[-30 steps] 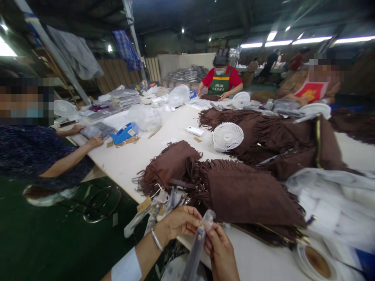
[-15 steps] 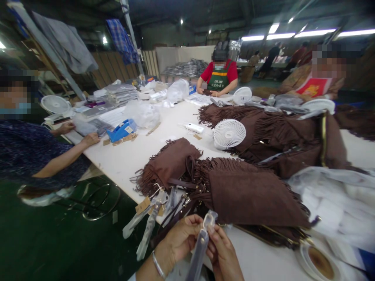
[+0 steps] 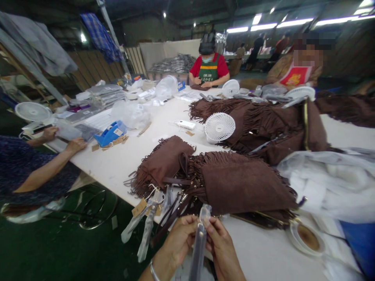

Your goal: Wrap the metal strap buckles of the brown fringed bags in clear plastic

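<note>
A dark strap in a clear plastic sleeve [image 3: 198, 249] hangs between my hands, with a metal ring at its upper end. My left hand [image 3: 179, 240], with a silver bracelet at the wrist, pinches it from the left near the ring. From the right, my right hand [image 3: 221, 242] grips the same end with thumb and fingers. Just beyond lies a brown fringed bag [image 3: 246, 183], with a smaller brown fringed bag [image 3: 165, 162] to its left. Two plastic-wrapped straps [image 3: 146, 234] with cardboard tags hang over the table edge, left of my left hand.
On the white table [image 3: 117, 175] stand a white fan [image 3: 219, 127], a blue tape dispenser [image 3: 109, 134] and a tape roll [image 3: 307, 237]. White plastic [image 3: 331, 187] lies right, more brown bags behind. Co-workers are at the left, far side and right.
The view has turned slightly right, so the table's things appear further left. My hands still hold the sleeved strap. At the far side, the co-worker's hands have shifted over a brown piece.
</note>
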{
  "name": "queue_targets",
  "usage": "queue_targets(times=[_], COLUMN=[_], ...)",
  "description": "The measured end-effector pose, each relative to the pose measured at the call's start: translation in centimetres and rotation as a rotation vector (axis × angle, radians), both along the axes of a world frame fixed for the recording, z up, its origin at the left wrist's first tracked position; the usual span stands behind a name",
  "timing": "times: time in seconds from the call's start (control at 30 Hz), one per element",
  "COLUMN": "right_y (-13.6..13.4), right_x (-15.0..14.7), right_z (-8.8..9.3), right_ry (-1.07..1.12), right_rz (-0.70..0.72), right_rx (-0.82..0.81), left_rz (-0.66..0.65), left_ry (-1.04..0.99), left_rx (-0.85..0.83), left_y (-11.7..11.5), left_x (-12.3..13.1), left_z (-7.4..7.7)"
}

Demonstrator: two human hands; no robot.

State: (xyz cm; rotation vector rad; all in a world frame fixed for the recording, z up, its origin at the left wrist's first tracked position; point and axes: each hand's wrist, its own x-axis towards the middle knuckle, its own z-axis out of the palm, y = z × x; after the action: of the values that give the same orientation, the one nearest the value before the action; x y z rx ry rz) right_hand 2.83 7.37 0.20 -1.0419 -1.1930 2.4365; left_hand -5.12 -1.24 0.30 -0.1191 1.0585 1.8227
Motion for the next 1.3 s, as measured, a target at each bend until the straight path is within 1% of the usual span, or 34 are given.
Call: queue_targets(times=[0.1, 0.2, 0.3, 0.4, 0.5, 0.6, 0.7, 0.8, 0.87, 1.0, 1.07, 1.1, 1.2, 1.23, 1.3], right_y=[0.0, -0.1, -0.1, 0.1, 0.5, 0.6, 0.3, 0.2, 0.3, 1.8, 3.1, 3.9, 6.4, 7.2, 8.3], right_x=[-0.1, -0.1, -0.1, -0.1, 0.0, 0.3, 1.2, 2.4, 3.4, 5.7, 6.7, 7.1, 7.3, 7.0, 6.0], right_z=[-0.3, -0.3, -0.4, -0.7, -1.0, -1.1, -1.3, -1.7, -2.0, -2.9, -3.1, -3.0, -1.6, -1.0, 0.1], right_ry=[0.006, 0.015, 0.029, 0.034, 0.059, 0.084, 0.108, 0.086, 0.051, 0.000, -0.033, -0.044, -0.050, -0.051, -0.068], right_rz=[-0.008, -0.022, -0.041, -0.017, 0.033, 0.044, 0.060, 0.069, 0.064, 0.075, 0.095, 0.080, -0.082, -0.134, -0.173], right_rx=[0.020, -0.006, -0.037, -0.073, -0.076, -0.062, -0.091, -0.132, -0.129, -0.012, 0.096, 0.167, 0.397, 0.447, 0.462], left_rz=[-0.029, -0.034, -0.051, -0.046, -0.037, -0.040, -0.061, -0.094, -0.119, -0.165, -0.178, -0.177, -0.157, -0.161, -0.181], left_ry=[0.106, 0.206, 0.323, 0.422, 0.468, 0.521, 0.559, 0.545, 0.513, 0.453, 0.415, 0.399, 0.397, 0.405, 0.415], left_rx=[-0.039, -0.096, -0.195, -0.263, -0.265, -0.276, -0.274, -0.241, -0.208, -0.147, -0.148, -0.149, -0.140, -0.133, -0.135], left_y=[-0.4, -0.7, -0.6, -0.1, 0.4, 0.5, 0.6, 0.7, 0.7, 0.2, -0.2, -0.2, 0.0, 0.2, 0.9], left_x=[-0.2, -0.2, -0.1, -0.1, -0.2, -0.2, -0.3, -0.4, -0.4, 0.0, 0.2, 0.2, 0.3, 0.2, 0.1], left_z=[1.3, 1.7, 1.4, 0.8, 0.6, 0.7, 0.5, 0.2, 0.0, 0.3, 0.5, 0.6, 0.9, 1.0, 1.1])
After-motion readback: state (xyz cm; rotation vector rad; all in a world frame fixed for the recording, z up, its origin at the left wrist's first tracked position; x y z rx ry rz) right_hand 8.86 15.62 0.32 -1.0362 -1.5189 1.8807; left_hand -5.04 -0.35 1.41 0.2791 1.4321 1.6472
